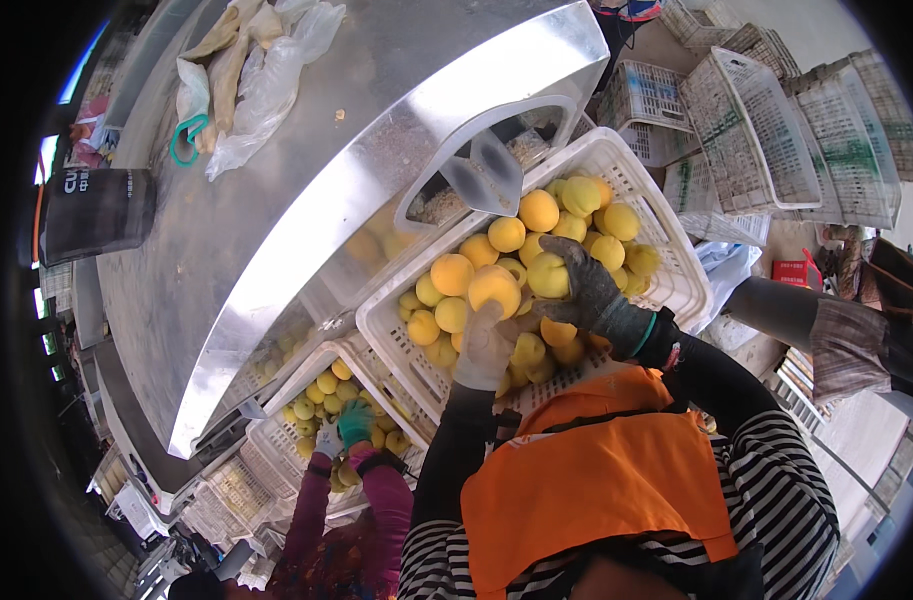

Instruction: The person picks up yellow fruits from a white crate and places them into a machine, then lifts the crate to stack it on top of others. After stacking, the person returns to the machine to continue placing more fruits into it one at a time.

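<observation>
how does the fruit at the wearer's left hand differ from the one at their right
The left-hand fruit is orange-yellow; the right-hand fruit is a greener yellow.

The left-hand fruit is touched from its near side by the pale-gloved left hand; the right-hand fruit has the dark-gloved right hand around its right side.

Both look roundish.

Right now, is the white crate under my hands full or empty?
Far from empty: yellow fruit covers most of the white crate, though bare inner wall shows at its right end. Depth is hidden.
</observation>
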Action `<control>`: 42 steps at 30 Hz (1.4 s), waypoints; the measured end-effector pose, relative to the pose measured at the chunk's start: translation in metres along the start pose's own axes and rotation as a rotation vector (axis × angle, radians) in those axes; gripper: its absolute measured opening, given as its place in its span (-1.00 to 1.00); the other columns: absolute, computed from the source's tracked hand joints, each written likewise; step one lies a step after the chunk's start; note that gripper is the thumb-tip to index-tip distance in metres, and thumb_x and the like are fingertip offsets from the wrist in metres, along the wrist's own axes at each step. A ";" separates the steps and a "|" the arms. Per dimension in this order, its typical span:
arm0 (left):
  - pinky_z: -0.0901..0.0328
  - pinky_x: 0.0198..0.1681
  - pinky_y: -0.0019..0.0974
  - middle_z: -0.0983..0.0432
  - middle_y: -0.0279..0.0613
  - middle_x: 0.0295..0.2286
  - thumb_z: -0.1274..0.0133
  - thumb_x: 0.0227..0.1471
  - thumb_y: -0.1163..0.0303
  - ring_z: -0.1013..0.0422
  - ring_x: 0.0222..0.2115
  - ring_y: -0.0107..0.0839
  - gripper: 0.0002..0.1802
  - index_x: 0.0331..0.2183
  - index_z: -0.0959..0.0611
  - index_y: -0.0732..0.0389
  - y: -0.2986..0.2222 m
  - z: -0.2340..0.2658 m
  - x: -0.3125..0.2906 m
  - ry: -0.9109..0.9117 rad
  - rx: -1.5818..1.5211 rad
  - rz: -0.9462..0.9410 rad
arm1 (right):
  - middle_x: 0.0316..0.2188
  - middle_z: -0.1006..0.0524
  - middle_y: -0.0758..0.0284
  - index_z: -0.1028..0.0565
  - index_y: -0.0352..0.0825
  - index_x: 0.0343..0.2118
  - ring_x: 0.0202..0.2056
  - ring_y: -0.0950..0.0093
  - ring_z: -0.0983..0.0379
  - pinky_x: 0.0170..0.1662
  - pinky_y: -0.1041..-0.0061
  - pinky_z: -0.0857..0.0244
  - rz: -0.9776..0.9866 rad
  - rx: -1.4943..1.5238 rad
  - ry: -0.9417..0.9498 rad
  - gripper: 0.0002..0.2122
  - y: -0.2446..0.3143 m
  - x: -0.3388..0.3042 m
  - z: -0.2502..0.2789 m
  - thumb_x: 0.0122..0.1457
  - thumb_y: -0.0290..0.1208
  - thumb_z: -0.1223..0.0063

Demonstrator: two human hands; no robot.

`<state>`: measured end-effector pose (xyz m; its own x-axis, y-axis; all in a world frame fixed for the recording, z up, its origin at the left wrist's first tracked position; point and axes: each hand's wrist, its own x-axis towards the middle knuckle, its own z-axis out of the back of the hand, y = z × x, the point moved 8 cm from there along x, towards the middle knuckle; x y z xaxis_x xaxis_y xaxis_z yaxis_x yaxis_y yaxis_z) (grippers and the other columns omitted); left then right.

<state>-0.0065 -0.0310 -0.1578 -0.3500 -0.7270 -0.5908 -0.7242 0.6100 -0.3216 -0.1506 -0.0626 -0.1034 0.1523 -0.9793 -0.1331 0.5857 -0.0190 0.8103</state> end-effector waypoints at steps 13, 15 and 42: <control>-0.09 0.10 -0.19 -0.27 -0.15 -0.02 -0.07 -0.07 0.16 -0.21 0.00 -0.23 -0.28 0.07 -0.24 0.29 -0.070 -0.062 -0.034 0.258 0.110 -0.315 | -0.02 -0.32 0.05 -0.17 -0.40 0.09 0.04 0.09 -0.23 0.10 0.24 -0.12 0.365 0.059 -0.265 -0.24 0.100 0.041 0.050 -0.21 -0.33 -0.31; -0.18 0.03 -0.16 -0.30 -0.16 -0.05 -0.09 -0.08 0.20 -0.26 -0.02 -0.23 -0.25 0.10 -0.20 0.24 -0.074 -0.081 -0.038 0.260 0.112 -0.324 | 0.01 -0.28 0.03 -0.16 -0.40 0.08 0.03 0.01 -0.21 0.11 0.14 -0.07 0.403 -0.107 -0.538 -0.26 0.092 0.059 0.052 -0.16 -0.26 -0.28; 0.04 0.09 0.04 -0.13 0.15 0.01 -0.12 -0.21 -0.06 -0.06 0.04 0.05 -0.04 0.07 -0.15 0.35 -0.083 0.046 0.036 -0.777 1.882 -0.717 | -0.32 -0.38 0.19 -0.32 -0.33 -0.11 -0.26 0.19 -0.33 -0.26 0.25 -0.20 0.462 -0.382 -0.392 -0.59 0.056 0.063 0.016 -0.02 -0.28 -0.09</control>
<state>0.0686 -0.0933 -0.1868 0.2444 -0.9696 -0.0130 0.8711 0.2254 -0.4364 -0.1206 -0.1283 -0.0572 0.1963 -0.8719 0.4485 0.7794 0.4163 0.4682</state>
